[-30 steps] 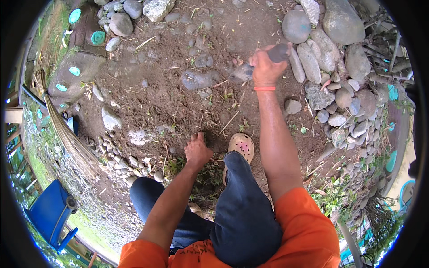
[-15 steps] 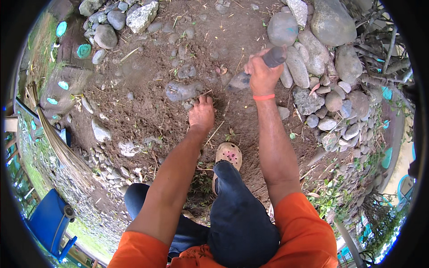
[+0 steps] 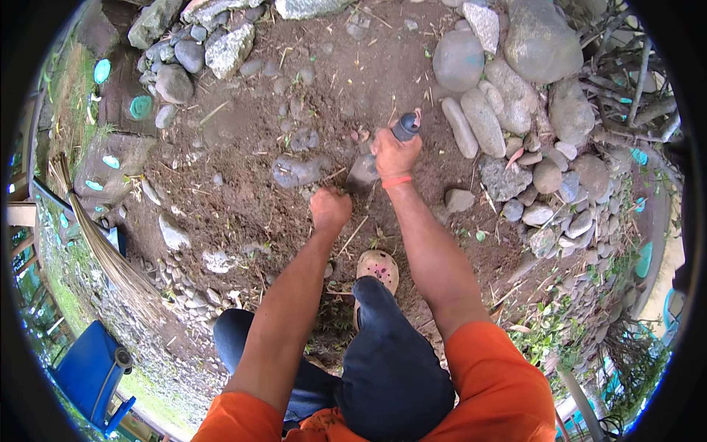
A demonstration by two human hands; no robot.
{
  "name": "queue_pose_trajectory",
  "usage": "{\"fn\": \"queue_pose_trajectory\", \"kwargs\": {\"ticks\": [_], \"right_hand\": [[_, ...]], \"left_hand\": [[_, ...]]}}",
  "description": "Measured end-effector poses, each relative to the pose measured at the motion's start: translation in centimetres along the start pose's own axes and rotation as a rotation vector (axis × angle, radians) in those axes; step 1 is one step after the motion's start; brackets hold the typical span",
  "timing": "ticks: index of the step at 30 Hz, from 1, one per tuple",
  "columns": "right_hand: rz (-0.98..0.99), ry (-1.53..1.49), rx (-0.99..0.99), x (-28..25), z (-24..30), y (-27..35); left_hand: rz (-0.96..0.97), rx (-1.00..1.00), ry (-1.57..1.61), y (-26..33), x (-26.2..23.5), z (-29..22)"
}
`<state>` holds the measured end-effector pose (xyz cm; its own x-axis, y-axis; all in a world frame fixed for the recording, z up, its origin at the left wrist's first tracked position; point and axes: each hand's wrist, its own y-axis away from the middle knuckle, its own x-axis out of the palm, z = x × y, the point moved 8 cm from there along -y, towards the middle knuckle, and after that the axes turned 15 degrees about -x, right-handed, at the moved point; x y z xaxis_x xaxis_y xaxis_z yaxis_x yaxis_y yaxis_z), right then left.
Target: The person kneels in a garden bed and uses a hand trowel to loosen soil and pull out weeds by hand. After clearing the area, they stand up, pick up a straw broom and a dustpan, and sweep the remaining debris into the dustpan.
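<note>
While the right hand [image 3: 395,155] still grips the trowel [image 3: 403,129], the left hand [image 3: 329,208] has fisted lower.

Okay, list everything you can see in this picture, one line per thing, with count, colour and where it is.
Hand tool: one, dark handle, gripped in right hand, blade in soil.
Flat stone: one, grey, in dirt left of the tool.
Rocks: many, grey, piled along top and right.
Soil patch: one, brown, centre.
Broom: one, straw-coloured, left edge.
Blue chair: one, lower left.
Sandal: one, tan, below the hands.
Left hand: closed fist on the soil.
Right hand: orange wristband, closed on the tool handle.
</note>
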<state>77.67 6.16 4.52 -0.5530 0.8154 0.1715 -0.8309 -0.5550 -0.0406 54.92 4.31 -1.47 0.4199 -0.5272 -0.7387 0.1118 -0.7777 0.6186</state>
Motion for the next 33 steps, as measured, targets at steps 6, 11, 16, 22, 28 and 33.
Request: {"fn": "queue_pose_trajectory", "kwargs": {"ticks": [6, 11, 16, 22, 28, 33], "right_hand": [[-0.114, -0.344, -0.021, -0.7, -0.2, 1.8], [-0.013, -0.131, -0.023, -1.0, -1.9, 6.8], [0.229, 0.16, -0.119, 0.7, 1.0, 10.3], [0.493, 0.464, -0.182, 1.6, 7.7, 14.4], [0.687, 0.591, -0.306, 1.0, 12.5, 18.7], [0.759, 0.7, -0.331, 1.5, 18.2, 21.6]], "left_hand": [[0.085, -0.049, 0.045, 4.9, 0.8, 5.0], [0.123, 0.008, 0.009, 5.4, -2.0, 11.3], [0.184, 0.067, -0.371, 5.1, -5.5, 17.6], [0.37, 0.152, -0.765, 4.4, -7.6, 24.9], [0.243, 0.292, -0.494, 5.2, -14.3, 30.0], [0.254, 0.316, -0.434, 6.5, -14.2, 31.1]]}}
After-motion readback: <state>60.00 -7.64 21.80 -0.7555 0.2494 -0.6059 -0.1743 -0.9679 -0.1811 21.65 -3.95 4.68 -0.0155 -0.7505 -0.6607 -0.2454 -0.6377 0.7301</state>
